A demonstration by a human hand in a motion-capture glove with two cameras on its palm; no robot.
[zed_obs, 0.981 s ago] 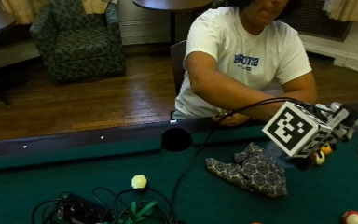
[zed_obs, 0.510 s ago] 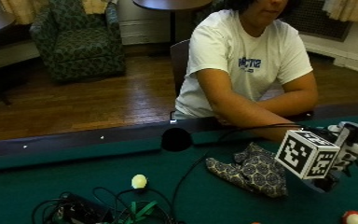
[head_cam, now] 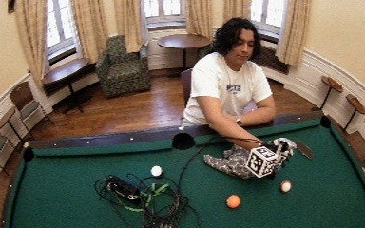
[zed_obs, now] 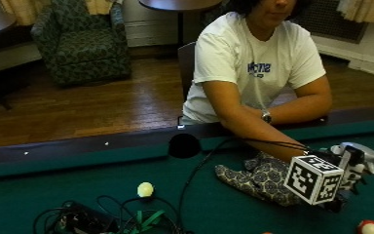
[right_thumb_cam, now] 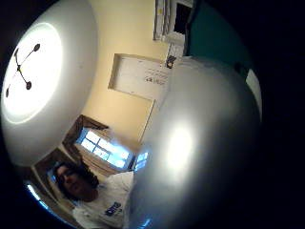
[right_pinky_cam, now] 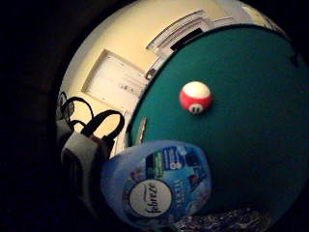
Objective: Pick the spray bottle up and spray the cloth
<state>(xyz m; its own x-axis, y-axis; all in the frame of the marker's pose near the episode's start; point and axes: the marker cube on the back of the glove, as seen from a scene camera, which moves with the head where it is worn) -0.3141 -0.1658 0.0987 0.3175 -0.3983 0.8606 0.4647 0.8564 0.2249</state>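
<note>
Right hand (zed_obs: 345, 168) moved lower, beside cloth (zed_obs: 255, 178).

My right hand (zed_obs: 343, 170) sits low over the green worktop (head_cam: 75, 190), with the spray bottle (right_pinky_cam: 159, 186) right against my palm and the patterned cloth (zed_obs: 258, 178) just beside it toward the middle. On the open side, a red-and-white ball (head_cam: 285, 186) lies near, and an orange ball (head_cam: 233, 201) a little further along. A tangle of black cables (head_cam: 144, 199) and a pale ball (head_cam: 157, 171) lie well apart, past the cloth. The felt between the cloth and that tangle is open. The near rail (head_cam: 106, 140) with its pocket (head_cam: 182, 141) bounds my side.
</note>
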